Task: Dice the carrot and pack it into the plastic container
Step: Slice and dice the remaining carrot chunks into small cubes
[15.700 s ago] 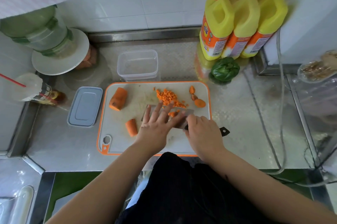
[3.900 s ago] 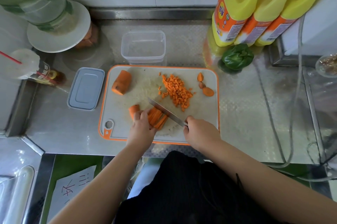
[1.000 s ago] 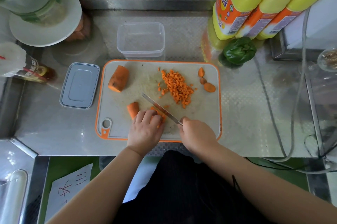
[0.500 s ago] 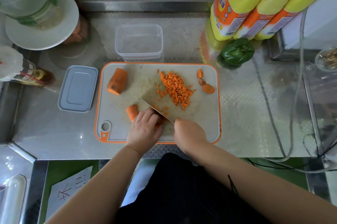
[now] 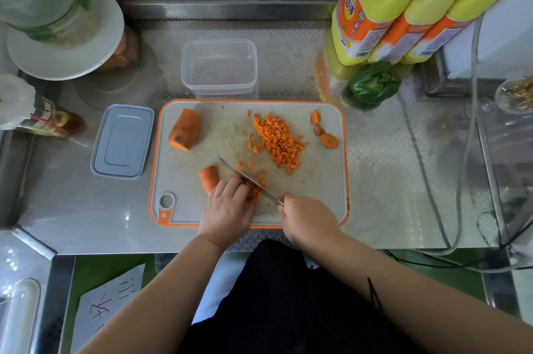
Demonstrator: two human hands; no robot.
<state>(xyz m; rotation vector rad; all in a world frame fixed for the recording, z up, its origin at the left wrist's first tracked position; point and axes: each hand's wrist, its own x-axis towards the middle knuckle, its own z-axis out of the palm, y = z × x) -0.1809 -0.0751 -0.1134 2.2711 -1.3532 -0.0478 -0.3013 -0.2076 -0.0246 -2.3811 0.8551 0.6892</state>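
On the orange-rimmed cutting board [image 5: 323, 195], my left hand [image 5: 229, 206] holds down a bundle of carrot sticks [image 5: 255, 193] with curled fingers. My right hand [image 5: 307, 219] grips the handle of a knife [image 5: 248, 180], whose blade lies diagonally right against the left fingers. A pile of diced carrot [image 5: 278, 141] sits mid-board. A thick carrot chunk [image 5: 185, 129] lies at the board's far left, a smaller piece [image 5: 208, 177] beside my left hand, and end scraps [image 5: 324, 134] at the right. The clear plastic container [image 5: 219, 66] stands empty behind the board.
The container's grey lid [image 5: 122, 140] lies left of the board. Three yellow detergent bottles [image 5: 403, 2] and a green pepper [image 5: 373, 84] stand at the back right. A large water bottle on a white plate [image 5: 54, 22] is at the back left. Cables [image 5: 450, 209] trail along the right.
The bundle of sticks has grown shorter as the knife cut it, with more small dice lying by the blade. My left hand has crept back along the sticks.
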